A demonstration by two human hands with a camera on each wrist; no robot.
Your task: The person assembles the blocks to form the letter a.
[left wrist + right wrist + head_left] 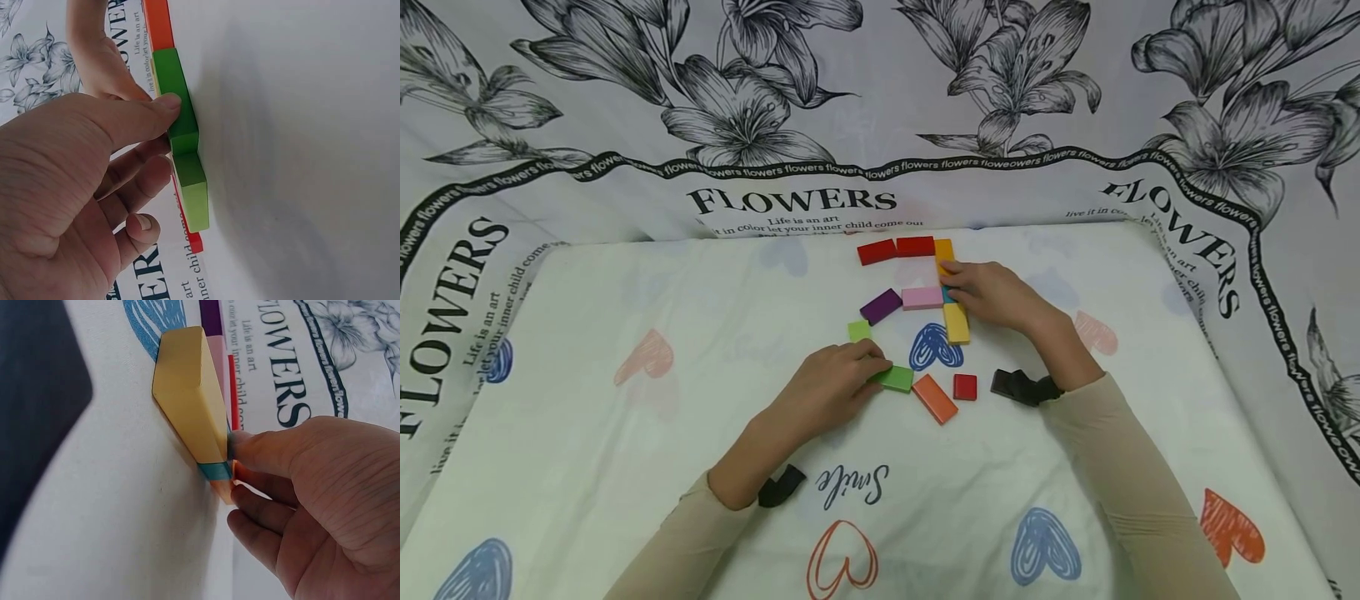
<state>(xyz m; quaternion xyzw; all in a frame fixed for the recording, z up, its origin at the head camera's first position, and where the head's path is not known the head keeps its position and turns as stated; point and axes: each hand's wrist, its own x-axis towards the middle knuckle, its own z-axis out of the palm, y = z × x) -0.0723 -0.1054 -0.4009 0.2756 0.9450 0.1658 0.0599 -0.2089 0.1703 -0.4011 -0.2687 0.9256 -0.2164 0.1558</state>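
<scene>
One green block (897,379) is lying just below frame centre, left hand (835,373) pinching it, presumably light, stiff, smooth, best held by its long sides; one blue block (947,295), right of centre, is sitting under the right hand (994,292), grip unclear.

Left hand (823,379) grips the green block (897,379), with the orange block (935,399) slanting just beside it and a small red block (966,387) near! Farther up the cloth (700,333), right hand (996,296) has fingertips at the amber block (943,248) and blue block (948,296), right above the yellow block (957,323).
</scene>
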